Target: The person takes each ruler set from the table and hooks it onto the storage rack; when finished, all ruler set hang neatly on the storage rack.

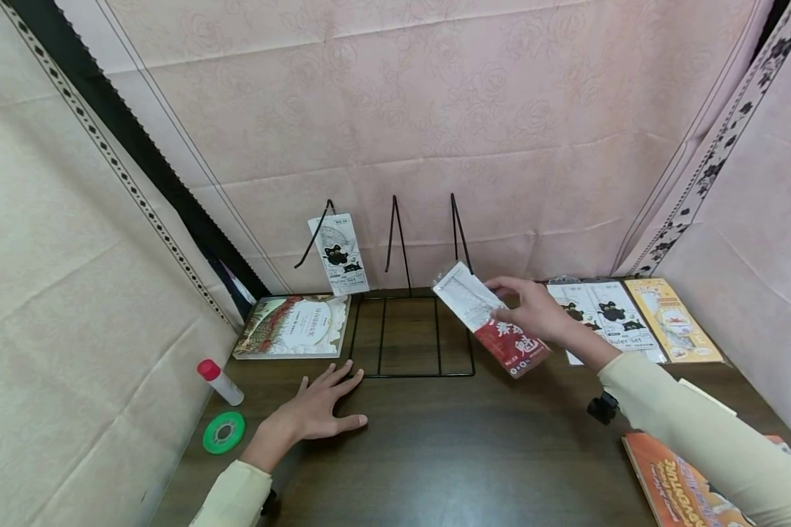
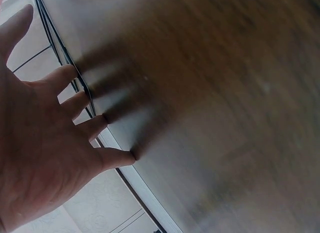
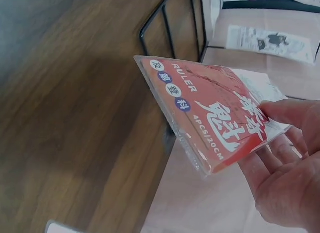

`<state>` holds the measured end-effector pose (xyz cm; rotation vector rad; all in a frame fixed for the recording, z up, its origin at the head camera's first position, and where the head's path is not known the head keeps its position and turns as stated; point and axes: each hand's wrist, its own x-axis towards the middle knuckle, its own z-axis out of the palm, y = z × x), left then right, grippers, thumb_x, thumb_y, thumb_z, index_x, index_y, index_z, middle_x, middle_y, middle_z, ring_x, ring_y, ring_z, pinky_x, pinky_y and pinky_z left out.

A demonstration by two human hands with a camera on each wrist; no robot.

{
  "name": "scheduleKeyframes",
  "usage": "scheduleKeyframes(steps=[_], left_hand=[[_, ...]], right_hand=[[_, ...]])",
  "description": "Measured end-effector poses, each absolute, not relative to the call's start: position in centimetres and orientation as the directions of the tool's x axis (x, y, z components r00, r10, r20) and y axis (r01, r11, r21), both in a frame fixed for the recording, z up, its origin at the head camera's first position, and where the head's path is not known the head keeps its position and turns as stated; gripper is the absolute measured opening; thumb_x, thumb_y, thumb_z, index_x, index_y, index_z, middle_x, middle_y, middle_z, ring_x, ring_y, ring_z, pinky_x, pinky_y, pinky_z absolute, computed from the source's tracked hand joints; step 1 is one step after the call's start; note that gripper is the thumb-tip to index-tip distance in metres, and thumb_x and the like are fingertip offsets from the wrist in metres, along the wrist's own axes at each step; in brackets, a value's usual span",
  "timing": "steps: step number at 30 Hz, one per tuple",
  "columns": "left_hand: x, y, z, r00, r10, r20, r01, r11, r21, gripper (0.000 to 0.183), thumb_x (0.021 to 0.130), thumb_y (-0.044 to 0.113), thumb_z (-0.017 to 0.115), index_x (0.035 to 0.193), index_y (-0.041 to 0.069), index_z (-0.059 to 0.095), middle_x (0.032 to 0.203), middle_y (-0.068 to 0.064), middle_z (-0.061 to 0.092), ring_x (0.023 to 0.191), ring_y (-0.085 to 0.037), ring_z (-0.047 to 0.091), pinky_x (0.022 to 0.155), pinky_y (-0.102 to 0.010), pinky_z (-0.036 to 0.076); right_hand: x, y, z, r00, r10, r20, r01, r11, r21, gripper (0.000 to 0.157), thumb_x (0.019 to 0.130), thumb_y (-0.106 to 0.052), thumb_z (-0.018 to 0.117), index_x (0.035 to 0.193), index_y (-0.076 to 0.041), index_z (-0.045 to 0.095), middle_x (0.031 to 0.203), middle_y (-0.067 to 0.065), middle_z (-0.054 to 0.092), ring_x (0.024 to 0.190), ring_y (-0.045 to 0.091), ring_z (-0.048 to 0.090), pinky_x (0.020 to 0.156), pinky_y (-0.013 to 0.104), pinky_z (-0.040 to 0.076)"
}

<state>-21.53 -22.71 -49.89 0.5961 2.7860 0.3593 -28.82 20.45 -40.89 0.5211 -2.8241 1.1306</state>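
Observation:
My right hand (image 1: 534, 311) pinches a red and white ruler packet (image 1: 513, 344) in clear plastic, thumb on the printed face and fingers behind. In the right wrist view the packet is tilted, with "RULER" and "4PCS/20CM" on its red part. It is in front of the right hook of a black wire display rack (image 1: 409, 376). A white packet with black cats (image 1: 338, 256) hangs from the left hook; the middle hook is bare. With fingers spread, my left hand (image 1: 313, 406) reaches to the rack's front left corner, fingertips down by the tabletop.
A floral-covered book (image 1: 303, 327) lies left of the rack. A glue stick (image 1: 220, 382) and a green tape roll (image 1: 224, 432) are at left. Cat-print packets (image 1: 606, 315) and a yellow packet (image 1: 675, 322) lie at right, an orange book (image 1: 679, 483) front right.

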Motion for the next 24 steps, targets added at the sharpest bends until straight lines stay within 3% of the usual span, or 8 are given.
scheduleKeyframes(steps=[7, 13, 24], left_hand=[[-21.5, -22.7, -49.9, -0.878, 0.429, -0.211, 0.362, 0.885, 0.293, 0.085, 0.082, 0.076, 0.049, 0.153, 0.036, 0.024, 0.164, 0.004, 0.011, 0.152, -0.031, 0.009, 0.109, -0.075, 0.008], [-21.5, -22.7, -49.9, -0.880, 0.420, -0.220, 0.353, 0.890, 0.287, 0.085, 0.082, 0.076, 0.049, 0.152, 0.037, 0.023, 0.164, 0.004, 0.011, 0.152, -0.031, 0.009, 0.109, -0.075, 0.008], [-21.6, -22.7, -50.0, -0.878, 0.424, -0.222, 0.358, 0.890, 0.283, 0.085, 0.082, 0.076, 0.049, 0.153, 0.037, 0.022, 0.164, 0.005, 0.010, 0.152, -0.031, 0.008, 0.109, -0.074, 0.008]], right_hand=[[-27.8, 18.7, -40.2, -0.918, -0.311, 0.245, -0.394, 0.657, -0.643, 0.047, 0.083, -0.021, 0.075, 0.126, -0.035, 0.060, 0.109, -0.001, 0.072, 0.093, 0.016, 0.066, 0.075, 0.032, 0.049], [-26.5, 17.3, -39.7, -0.877, -0.344, 0.336, -0.481, 0.617, -0.623, 0.045, 0.084, -0.020, 0.074, 0.125, -0.034, 0.061, 0.115, -0.001, 0.070, 0.094, 0.013, 0.067, 0.067, 0.027, 0.055], [-23.7, 15.1, -38.3, -0.742, -0.433, 0.512, -0.662, 0.593, -0.458, 0.045, 0.082, -0.016, 0.076, 0.122, -0.032, 0.065, 0.111, -0.007, 0.072, 0.081, 0.004, 0.065, 0.064, 0.021, 0.055]])
